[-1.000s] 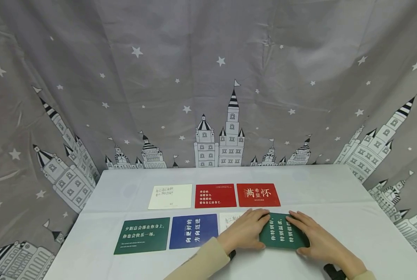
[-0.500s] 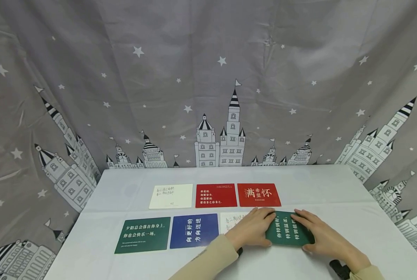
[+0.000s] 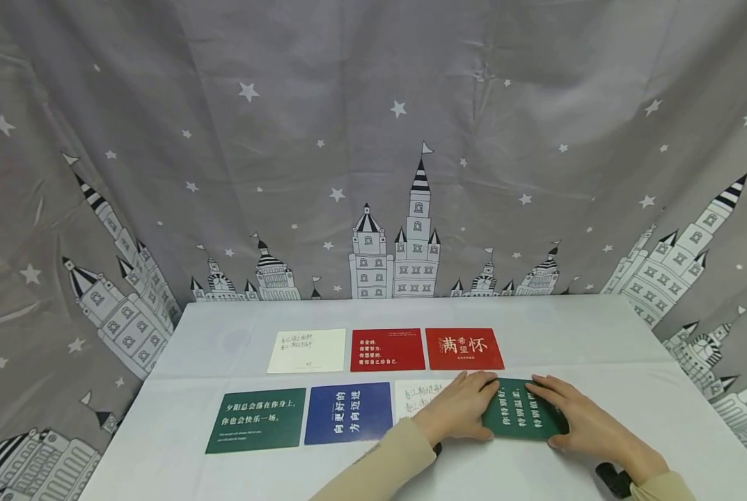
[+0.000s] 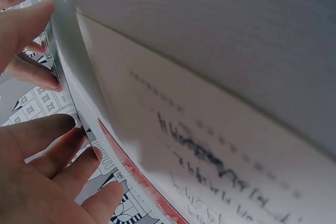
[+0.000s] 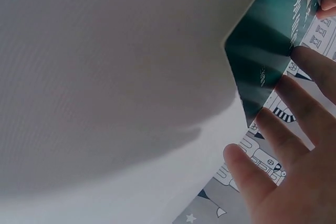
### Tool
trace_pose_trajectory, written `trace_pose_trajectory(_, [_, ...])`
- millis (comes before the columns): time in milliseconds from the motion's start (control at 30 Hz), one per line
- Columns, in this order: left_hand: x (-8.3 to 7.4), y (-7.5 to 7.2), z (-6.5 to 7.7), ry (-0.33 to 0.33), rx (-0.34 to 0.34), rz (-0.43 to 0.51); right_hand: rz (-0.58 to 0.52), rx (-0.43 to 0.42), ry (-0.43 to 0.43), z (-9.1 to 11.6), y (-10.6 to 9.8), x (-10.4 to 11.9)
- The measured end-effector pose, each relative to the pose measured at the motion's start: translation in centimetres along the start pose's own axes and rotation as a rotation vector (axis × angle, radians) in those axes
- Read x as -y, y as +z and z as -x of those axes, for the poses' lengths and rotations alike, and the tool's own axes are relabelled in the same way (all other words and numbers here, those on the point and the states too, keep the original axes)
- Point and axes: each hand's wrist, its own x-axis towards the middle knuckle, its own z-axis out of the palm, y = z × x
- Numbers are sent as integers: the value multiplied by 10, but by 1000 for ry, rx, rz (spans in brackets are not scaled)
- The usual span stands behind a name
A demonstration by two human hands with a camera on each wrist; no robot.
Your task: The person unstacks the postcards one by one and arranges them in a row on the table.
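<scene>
A green postcard (image 3: pixel 519 410) with white vertical lettering lies at the right end of the front row in the head view. My left hand (image 3: pixel 459 409) holds its left side, and my right hand (image 3: pixel 589 421) holds its right side, thumbs at the near edge and fingers at the far edge. In the right wrist view, the fingertips (image 5: pixel 268 119) meet the long edge of the card. Partly covered by my left hand is a white postcard (image 3: pixel 409 398) with handwriting, which fills much of the left wrist view.
Left along the front row are a blue postcard (image 3: pixel 348 414) and another green one (image 3: pixel 257 421). Behind them sit a cream postcard (image 3: pixel 307 351) and two red ones, one (image 3: pixel 388 350) beside the other (image 3: pixel 465 349). A grey castle-print curtain (image 3: pixel 285 139) hangs behind the white table (image 3: pixel 223 348).
Both hands have shifted the green postcard to the right, mostly in the first half second. More of the white postcard now shows beside my left hand. The other cards stay put.
</scene>
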Motion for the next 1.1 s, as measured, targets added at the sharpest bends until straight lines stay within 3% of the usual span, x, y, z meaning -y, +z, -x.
trace_pose_trajectory(1100, [-5, 6, -12, -34, 20, 10, -25, 49, -4, -5, -2, -13])
